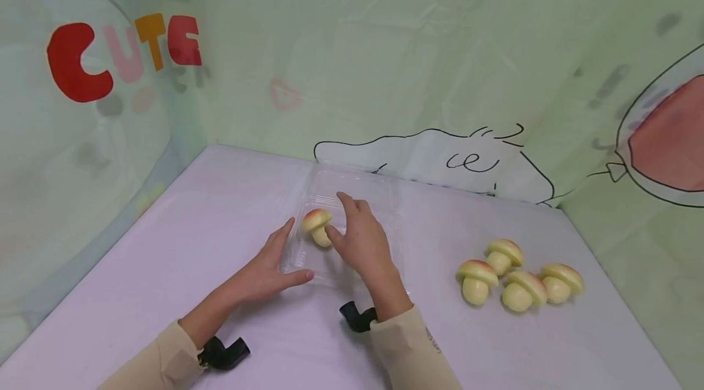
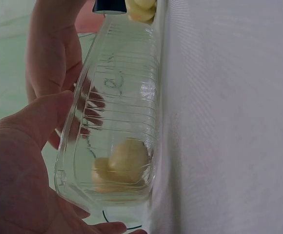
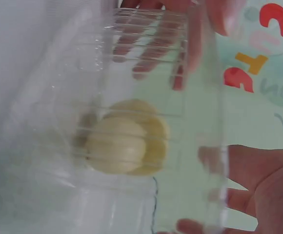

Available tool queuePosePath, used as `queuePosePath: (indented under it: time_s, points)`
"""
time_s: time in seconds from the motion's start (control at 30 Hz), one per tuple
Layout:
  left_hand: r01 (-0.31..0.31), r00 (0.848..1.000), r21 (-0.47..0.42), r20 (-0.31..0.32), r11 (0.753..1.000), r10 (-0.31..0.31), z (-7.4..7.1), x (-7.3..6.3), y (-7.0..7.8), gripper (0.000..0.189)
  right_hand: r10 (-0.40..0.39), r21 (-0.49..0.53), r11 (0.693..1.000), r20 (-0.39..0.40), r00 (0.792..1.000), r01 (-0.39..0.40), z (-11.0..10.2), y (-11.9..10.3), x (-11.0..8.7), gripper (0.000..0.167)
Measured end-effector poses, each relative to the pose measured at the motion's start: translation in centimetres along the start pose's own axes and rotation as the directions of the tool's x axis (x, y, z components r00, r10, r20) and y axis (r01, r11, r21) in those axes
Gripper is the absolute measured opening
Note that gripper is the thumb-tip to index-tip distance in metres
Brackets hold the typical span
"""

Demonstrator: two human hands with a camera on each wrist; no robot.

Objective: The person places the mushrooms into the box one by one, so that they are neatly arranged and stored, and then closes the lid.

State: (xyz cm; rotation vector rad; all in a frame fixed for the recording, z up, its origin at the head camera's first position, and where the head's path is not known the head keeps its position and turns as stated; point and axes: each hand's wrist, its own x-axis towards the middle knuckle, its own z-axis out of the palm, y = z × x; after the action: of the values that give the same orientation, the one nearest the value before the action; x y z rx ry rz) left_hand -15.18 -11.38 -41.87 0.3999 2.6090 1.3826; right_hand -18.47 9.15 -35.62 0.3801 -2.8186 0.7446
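A clear plastic clamshell box (image 1: 324, 264) lies with its lid (image 1: 352, 185) folded back toward the wall. Inside, near the left end, rests a toy mushroom (image 1: 317, 228) with a pale stem and a reddish cap. My left hand (image 1: 264, 274) spans the box's near left corner, thumb along the front rim and fingers along the left side. Over the box hovers my right hand (image 1: 364, 242), fingers extended and thumb close beside the mushroom. Through the box wall, the mushroom (image 3: 122, 144) shows clear of the right hand's fingers in the right wrist view.
Several more toy mushrooms (image 1: 519, 292) sit in a cluster on the right side of the white table (image 1: 440, 341). Printed fabric walls (image 1: 385, 72) enclose the table at the back and both sides. A black wrist device (image 1: 222, 353) sits at each sleeve.
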Motion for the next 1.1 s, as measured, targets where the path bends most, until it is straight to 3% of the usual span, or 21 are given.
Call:
queuePosePath:
  time_s: [0.53,1.1]
  points:
    - [0.018,1.0,0.011,0.003,1.0,-0.018,0.1,0.1,0.1,0.116,0.068,-0.014,0.998,-0.039,0.997,-0.069,-2.3,0.3,-0.3,0.067]
    - [0.005,1.0,0.007,0.005,1.0,-0.005,0.1,0.0,0.0,0.116,0.162,0.039,0.986,-0.038,0.986,-0.16,-5.1,2.4,-0.4,0.07]
